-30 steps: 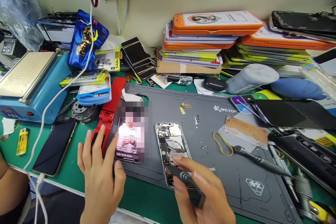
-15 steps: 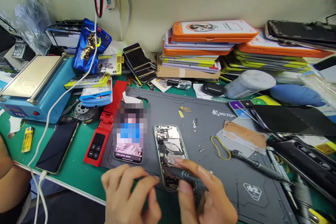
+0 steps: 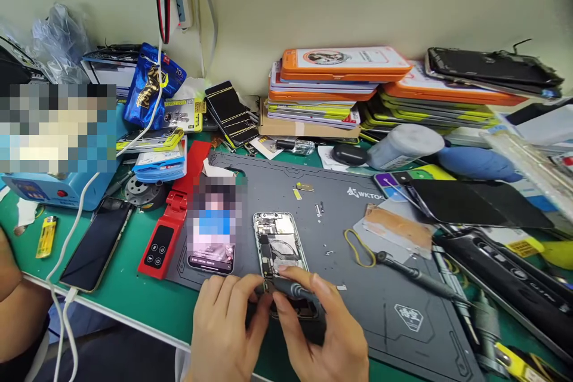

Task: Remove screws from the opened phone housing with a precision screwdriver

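An opened phone lies on the dark grey mat, its inner boards and parts bare. Over its lower end, my right hand grips a dark grey screwdriver held crosswise; its working tip is hidden. My left hand is at the phone's lower left edge, thumb and finger pinched together close to the right fingertips. What it pinches is too small and covered to make out. Left of the opened phone lies a second phone with its screen lit.
Loose small parts and a yellow rubber band lie on the mat. Another screwdriver rests at the right. A red clamp and a dark phone are at the left. Stacked boxes stand behind. Someone's arm shows far left.
My hands have come together over the phone's lower end. My left hand has moved right and now pinches beside the right fingertips. The view has shifted slightly to the right.
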The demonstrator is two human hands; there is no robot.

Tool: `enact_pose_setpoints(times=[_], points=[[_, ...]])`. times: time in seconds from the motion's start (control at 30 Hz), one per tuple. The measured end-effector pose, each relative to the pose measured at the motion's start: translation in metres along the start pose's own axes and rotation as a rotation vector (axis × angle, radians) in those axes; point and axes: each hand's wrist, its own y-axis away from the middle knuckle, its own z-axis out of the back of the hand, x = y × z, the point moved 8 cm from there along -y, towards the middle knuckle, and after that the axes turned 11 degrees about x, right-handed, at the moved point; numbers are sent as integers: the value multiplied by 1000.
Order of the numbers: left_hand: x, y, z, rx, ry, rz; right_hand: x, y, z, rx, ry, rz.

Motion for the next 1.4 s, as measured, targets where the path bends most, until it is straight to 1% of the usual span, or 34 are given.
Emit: enact_pose_setpoints(times=[0.13, 0.3, 0.47, 0.53, 0.67, 0.8, 1.0, 1.17, 1.4], points=[[-1, -1, -1, 19, -39, -4, -6, 3, 0, -43, -86, -79], [0, 1, -2, 34, 1, -13, -3, -1, 9, -107, -203, -144], [0, 1, -3, 41, -29, -31, -4, -3, 8, -96, -331, -215], [-1, 1, -3, 43, -42, -38, -5, -1, 6, -84, -360, -214], [-1, 1, -2, 44, -42, -42, -7, 4, 5, -109, -353, -184], [-1, 0, -2, 38, -51, -39, -13, 7, 7, -154, -329, -209], [-1, -1, -1, 31, -69, -23, -16, 6, 1, -115, -316, -275], [0, -1, -1, 43, -59, 1, -15, 4, 0, -95, -304, -275], [-2, -1, -2, 34, -41, -8, -15, 2, 1, -70, -299, -244]])
